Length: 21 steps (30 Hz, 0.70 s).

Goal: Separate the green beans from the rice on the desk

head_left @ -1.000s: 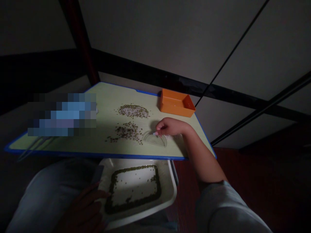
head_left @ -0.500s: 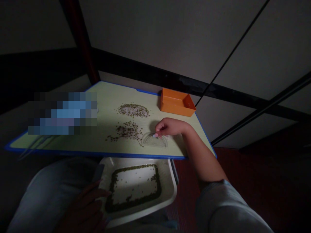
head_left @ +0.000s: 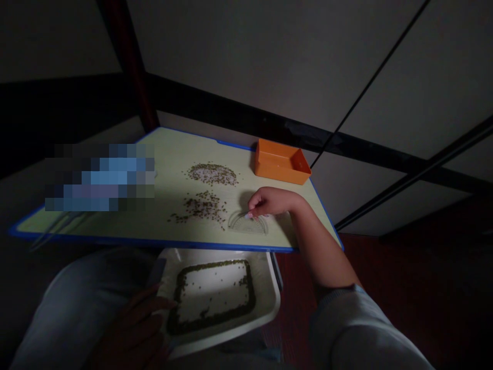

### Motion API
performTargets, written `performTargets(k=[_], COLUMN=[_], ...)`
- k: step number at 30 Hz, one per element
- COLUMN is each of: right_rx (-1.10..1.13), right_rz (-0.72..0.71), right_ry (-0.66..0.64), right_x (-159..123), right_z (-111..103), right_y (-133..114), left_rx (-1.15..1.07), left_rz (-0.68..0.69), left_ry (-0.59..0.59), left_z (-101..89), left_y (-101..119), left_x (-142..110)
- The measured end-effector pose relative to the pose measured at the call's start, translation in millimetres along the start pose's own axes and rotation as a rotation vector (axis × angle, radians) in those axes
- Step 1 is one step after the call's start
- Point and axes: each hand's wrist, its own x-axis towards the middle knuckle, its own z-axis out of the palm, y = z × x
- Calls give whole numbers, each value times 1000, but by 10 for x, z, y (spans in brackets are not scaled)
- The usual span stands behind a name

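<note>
My right hand (head_left: 271, 202) is closed in a pinch on the upper edge of a clear half-round protractor (head_left: 247, 224), which lies against the table top. To its left is a loose patch of small dark green beans (head_left: 204, 206). Behind that patch sits a second heap (head_left: 212, 174) of green beans mixed with paler grains. My left hand (head_left: 134, 326), dim in shadow, grips the left side of a white basin (head_left: 268, 303) held below the table edge. A band of green beans (head_left: 210, 324) lines the basin's floor along its sides, with a few scattered in the middle.
An orange open box (head_left: 281, 163) stands at the back right of the pale yellow table (head_left: 169, 149), which has a blue rim. At the left a blurred-out object (head_left: 103, 180) covers part of the table. A panelled wall (head_left: 239, 56) rises behind.
The protractor has slid slightly to the right with my right hand, leaving a small gap to the nearer bean patch. My left hand and the basin have stayed nearly still.
</note>
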Motion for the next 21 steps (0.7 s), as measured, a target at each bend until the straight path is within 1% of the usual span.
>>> performTargets(k=[3,7,9,12,15,19,21], right_rx=[4,1,-21,-71,-100,-104,-95], right_rz=[18,45,62,67,32,-15,-26], right_ry=[-1,-3,19,72,103,84,67], right_x=[-24,-58,-67,-58,-25,23,38], right_z=[-20,-44,-51,-44,-17,24,41], right_y=[-5,-13,-14,-16,-24,-35,-38], left_rx=[-106,-126,-133,-133,-134,-130,-53], left_rz=[-54,-93,-100,-77,-68,-35,25], left_ry=[40,36,48,41,39,79,58], left_z=[-9,-28,-40,-54,-49,-21,-14], left_y=[7,47,73,98,91,56,45], left_x=[14,62,94,127,123,87,75])
